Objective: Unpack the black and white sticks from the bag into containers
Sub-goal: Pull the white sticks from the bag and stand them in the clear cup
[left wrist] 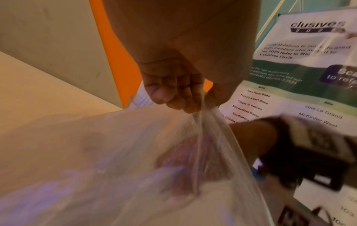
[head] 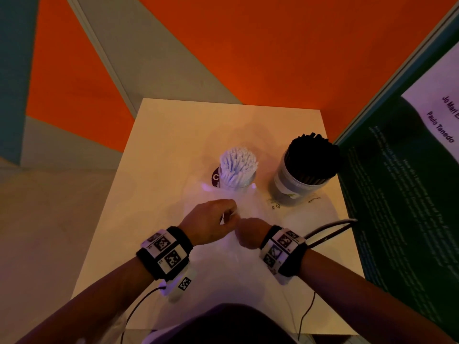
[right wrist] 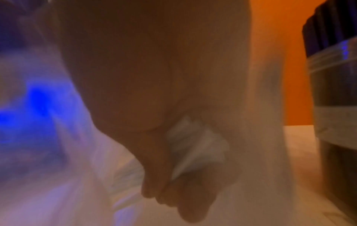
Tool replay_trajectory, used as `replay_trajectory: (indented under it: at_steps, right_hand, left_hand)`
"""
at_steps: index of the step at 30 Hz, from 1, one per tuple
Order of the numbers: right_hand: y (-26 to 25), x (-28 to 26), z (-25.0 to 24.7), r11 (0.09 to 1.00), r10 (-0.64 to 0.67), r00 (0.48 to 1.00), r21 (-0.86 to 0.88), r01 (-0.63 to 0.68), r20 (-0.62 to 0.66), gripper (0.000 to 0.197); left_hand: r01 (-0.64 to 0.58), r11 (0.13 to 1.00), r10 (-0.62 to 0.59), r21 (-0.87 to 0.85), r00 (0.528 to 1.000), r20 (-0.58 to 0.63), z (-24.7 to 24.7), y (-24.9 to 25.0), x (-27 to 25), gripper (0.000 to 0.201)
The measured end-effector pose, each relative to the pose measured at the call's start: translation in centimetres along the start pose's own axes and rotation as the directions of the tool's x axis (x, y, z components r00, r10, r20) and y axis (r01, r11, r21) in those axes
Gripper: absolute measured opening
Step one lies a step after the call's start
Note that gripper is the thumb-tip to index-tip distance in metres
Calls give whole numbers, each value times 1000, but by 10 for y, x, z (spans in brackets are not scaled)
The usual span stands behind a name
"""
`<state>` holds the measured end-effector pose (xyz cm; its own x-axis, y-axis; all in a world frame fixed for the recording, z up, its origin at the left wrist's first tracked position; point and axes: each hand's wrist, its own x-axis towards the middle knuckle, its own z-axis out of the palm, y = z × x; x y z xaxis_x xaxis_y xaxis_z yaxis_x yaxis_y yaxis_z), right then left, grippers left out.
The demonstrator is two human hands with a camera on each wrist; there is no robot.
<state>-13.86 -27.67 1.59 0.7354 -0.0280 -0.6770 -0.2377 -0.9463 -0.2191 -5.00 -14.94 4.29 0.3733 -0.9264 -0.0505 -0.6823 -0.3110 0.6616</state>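
A clear plastic bag [head: 250, 271] lies crumpled on the white table [head: 173, 135] in front of me. My left hand [head: 228, 214] pinches a gathered edge of the bag [left wrist: 204, 130] between thumb and curled fingers [left wrist: 173, 97]. Just right of it, my right hand [head: 244, 230] grips bunched plastic [right wrist: 195, 142] in a closed fist. Behind the hands a clear jar [head: 244, 183] holds a dense bundle of white sticks [head: 237, 162]. To its right, a grey jar [head: 288, 187] is packed with black sticks [head: 313, 157]. I cannot tell what is inside the bag.
A green and white poster board [head: 402, 184] stands along the table's right edge, close to the grey jar [right wrist: 336, 122]. Dark cables [head: 330, 228] run from my right wrist toward it. Orange and grey floor surrounds the table.
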Motion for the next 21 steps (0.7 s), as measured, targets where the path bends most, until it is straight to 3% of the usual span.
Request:
replay_trajectory:
  at_steps: [3, 6, 9, 11, 14, 17, 19, 21]
  right_hand:
    - [10, -17, -20, 993, -48, 999, -109, 46, -13, 29]
    - [25, -44, -47, 958, -52, 998, -285, 39, -35, 29]
    - [37, -73, -77, 921, 5, 1000, -390, -16, -29, 30]
    - [40, -90, -94, 896, 35, 999, -441, -47, -35, 30]
    - [35, -110, -116, 871, 112, 990, -472, -138, -82, 26]
    - [20, -121, -137, 881, 167, 982, -433, -191, -93, 34]
    - [13, -126, -148, 872, 70, 983, -468, -144, -172, 24]
    - [8, -132, -162, 873, -70, 963, -483, -66, -260, 10]
  left_hand:
    - [43, 995, -51, 85, 994, 93, 9, -7, 2, 21]
    - [88, 968, -133, 234, 974, 186, 17, -12, 5, 48]
    - [103, 941, -144, 322, 984, 107, 18, -10, 10, 66]
    - [37, 943, -52, 330, 998, 39, 17, -6, 16, 69]
    - [-67, 980, 66, 187, 998, 14, 15, 7, 25, 81]
    - [-47, 994, 55, -100, 995, 84, 15, 27, 41, 91]
    - [0, 956, 31, -293, 994, 101, 11, 38, 50, 77]
    - [1, 921, 26, -389, 998, 65, 6, 40, 55, 47]
